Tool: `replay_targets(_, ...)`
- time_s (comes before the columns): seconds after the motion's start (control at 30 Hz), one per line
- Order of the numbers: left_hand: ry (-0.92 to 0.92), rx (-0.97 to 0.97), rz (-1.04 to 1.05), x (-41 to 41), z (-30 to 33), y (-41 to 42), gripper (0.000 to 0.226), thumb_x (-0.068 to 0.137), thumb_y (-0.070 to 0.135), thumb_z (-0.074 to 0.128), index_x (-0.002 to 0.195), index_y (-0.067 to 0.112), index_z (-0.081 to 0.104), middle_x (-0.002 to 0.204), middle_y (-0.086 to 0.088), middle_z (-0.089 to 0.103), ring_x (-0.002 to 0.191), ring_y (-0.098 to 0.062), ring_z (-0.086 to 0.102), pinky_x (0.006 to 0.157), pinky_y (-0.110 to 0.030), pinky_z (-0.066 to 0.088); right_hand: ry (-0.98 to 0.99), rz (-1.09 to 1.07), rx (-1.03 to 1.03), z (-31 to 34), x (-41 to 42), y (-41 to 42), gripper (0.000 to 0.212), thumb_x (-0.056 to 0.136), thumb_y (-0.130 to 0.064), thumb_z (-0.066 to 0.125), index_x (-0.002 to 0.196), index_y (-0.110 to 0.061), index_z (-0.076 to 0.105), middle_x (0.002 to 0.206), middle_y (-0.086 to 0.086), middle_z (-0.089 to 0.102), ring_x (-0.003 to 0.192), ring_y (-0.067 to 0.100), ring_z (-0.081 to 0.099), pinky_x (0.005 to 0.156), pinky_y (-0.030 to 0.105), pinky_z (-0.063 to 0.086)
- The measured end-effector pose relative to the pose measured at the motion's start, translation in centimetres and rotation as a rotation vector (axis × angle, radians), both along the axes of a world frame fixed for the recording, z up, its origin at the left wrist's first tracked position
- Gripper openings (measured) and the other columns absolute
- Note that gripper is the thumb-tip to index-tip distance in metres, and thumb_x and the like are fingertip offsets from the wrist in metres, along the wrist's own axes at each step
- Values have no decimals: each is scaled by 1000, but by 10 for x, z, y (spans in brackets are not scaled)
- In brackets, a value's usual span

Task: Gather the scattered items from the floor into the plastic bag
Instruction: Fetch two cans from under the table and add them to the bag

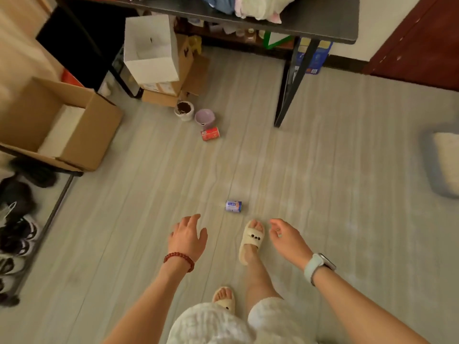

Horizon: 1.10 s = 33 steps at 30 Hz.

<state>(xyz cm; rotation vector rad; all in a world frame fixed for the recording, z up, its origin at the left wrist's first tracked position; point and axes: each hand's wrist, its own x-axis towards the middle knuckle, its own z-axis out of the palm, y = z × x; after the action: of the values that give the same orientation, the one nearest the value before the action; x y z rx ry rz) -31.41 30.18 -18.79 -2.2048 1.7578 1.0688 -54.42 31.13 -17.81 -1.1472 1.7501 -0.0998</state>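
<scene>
A small blue and white can [233,206] lies on its side on the pale wood floor, just ahead of my front slipper. Farther off lies a red can [210,134], next to a purple cup [204,118] and a white pot of dark soil [184,110]. My left hand [188,238], with a red bead bracelet, hovers open to the left of the blue can. My right hand [288,238], with a watch on the wrist, hangs open to its right, fingers loosely curled. Both hands hold nothing. No plastic bag is in view.
A black table [330,23] with clothes on it stands at the back; its leg [289,95] reaches the floor. Cardboard boxes [82,125] and a white box [151,50] sit at left, a shoe rack [22,232] far left, a grey tray [444,162] at right.
</scene>
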Motion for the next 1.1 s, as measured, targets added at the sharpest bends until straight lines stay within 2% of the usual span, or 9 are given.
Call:
replay_targets(0.23, 6, 111, 193, -16, -110, -121, 45, 93, 27, 43, 136, 16, 36, 139, -11, 41, 125, -28, 40, 103, -42, 36, 79, 262, 155, -137, 4, -142, 40, 94, -17, 39, 133, -11, 40, 132, 13, 50, 122, 27, 48, 100, 35, 39)
replay_targets(0.37, 0, 93, 213, -17, -202, -167, 45, 92, 24, 45, 135, 15, 38, 137, -11, 42, 123, -29, 42, 100, -41, 38, 162, 444, 161, -242, 15, -191, 42, 93, -19, 38, 135, -17, 36, 132, 10, 47, 122, 27, 44, 97, 36, 40)
replay_targets(0.47, -4, 84, 228, -8, -287, -181, 47, 90, 26, 49, 135, 17, 39, 137, -8, 42, 123, -27, 41, 99, -41, 39, 203, 627, 165, -340, 29, -207, 44, 91, -19, 38, 134, -18, 35, 133, 8, 45, 119, 28, 43, 93, 37, 41)
replay_targets(0.57, -3, 107, 196, 0, -370, -191, 48, 89, 25, 49, 135, 18, 38, 138, -7, 41, 126, -27, 39, 101, -42, 37, 252, 695, 189, -435, 41, -213, 44, 91, -24, 41, 133, -16, 35, 132, 8, 43, 118, 27, 42, 91, 38, 43)
replay_targets(0.7, -8, 108, 147, 18, -468, -208, 49, 90, 23, 47, 137, 17, 36, 140, -7, 40, 128, -26, 37, 103, -39, 34, 313, 806, 189, -548, 56, -205, 66, 86, -38, 51, 140, -16, 21, 136, 8, 37, 121, 28, 40, 96, 38, 39)
replay_targets(0.77, 2, 112, 140, 26, -503, -216, 48, 91, 22, 46, 137, 16, 35, 140, -7, 40, 127, -26, 37, 103, -39, 34, 333, 845, 209, -588, 63, -197, 74, 82, -40, 56, 140, -14, 20, 136, 8, 37, 121, 29, 40, 96, 38, 37)
replay_targets(0.9, 32, 137, 117, 40, -532, -232, 45, 91, 22, 46, 136, 15, 37, 137, -8, 41, 124, -26, 42, 101, -38, 39, 351, 880, 251, -621, 78, -190, 69, 79, -30, 59, 136, -10, 25, 131, 8, 41, 120, 28, 39, 90, 37, 38)
replay_targets(1.03, 70, 126, 119, 48, -503, -252, 42, 91, 22, 46, 132, 14, 41, 130, -9, 48, 117, -24, 49, 91, -35, 44, 299, 573, 317, -577, 79, -218, 60, 75, -35, 59, 121, -6, 35, 121, 10, 45, 108, 28, 46, 83, 34, 45)
replay_targets(1.1, 87, 118, 106, 52, -475, -266, 40, 91, 22, 46, 131, 15, 43, 126, -8, 51, 114, -22, 52, 88, -34, 46, 213, 399, 330, -537, 79, -245, 61, 74, -35, 62, 121, -8, 35, 119, 9, 43, 101, 28, 53, 80, 35, 49)
